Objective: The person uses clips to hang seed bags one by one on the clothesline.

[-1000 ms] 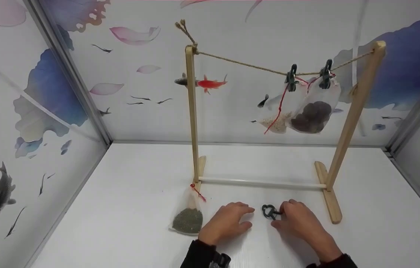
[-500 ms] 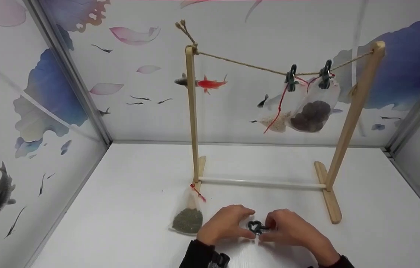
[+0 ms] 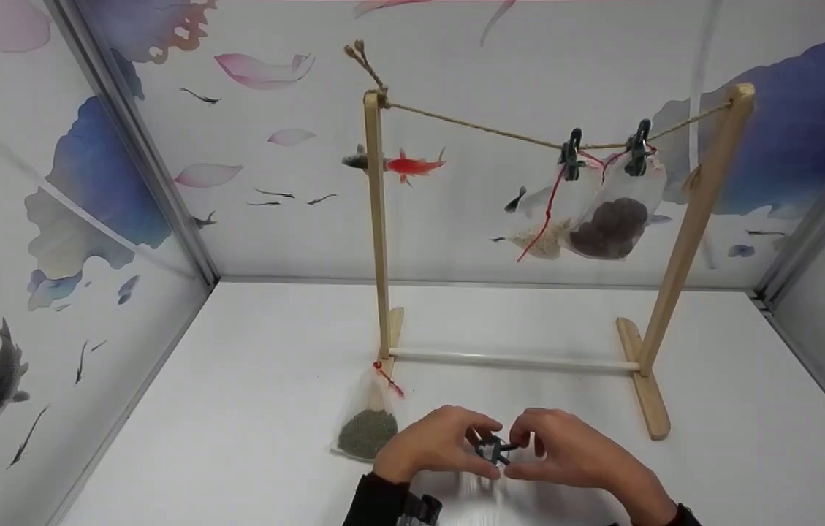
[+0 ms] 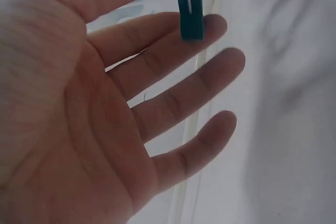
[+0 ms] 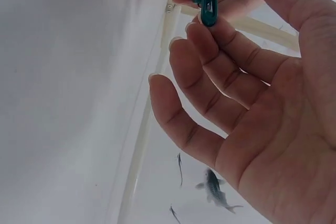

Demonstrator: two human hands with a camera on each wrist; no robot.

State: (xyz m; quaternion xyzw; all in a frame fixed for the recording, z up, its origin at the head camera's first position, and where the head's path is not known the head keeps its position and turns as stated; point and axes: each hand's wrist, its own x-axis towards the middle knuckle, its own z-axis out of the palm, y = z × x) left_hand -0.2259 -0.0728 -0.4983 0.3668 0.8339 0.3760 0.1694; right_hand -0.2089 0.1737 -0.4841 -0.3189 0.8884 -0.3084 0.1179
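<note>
A small dark green clip [image 3: 491,450] is held between the two hands, low over the white table. My left hand [image 3: 435,443] pinches its left side between thumb and forefinger; the other fingers spread out below the clip [image 4: 192,22] in the left wrist view. At the other side, my right hand [image 3: 571,451] has thumb and forefinger about the clip's two handles. One handle [image 5: 209,13] shows beside curved fingers in the right wrist view. Just left of the left hand lies a mesh bag [image 3: 368,431] of green bits, tied with red string.
A wooden stand [image 3: 697,226] carries a slack rope [image 3: 470,126]. Two dark clips [image 3: 637,150] hold a bag of brown lumps [image 3: 611,226] and a bag of pale grains [image 3: 544,239] on its right half. A white rod [image 3: 514,359] joins the stand's feet behind the hands.
My right hand has brought the clip left and nearer to me, up to the left hand. The left thumb and forefinger have come round the clip, which has turned a little.
</note>
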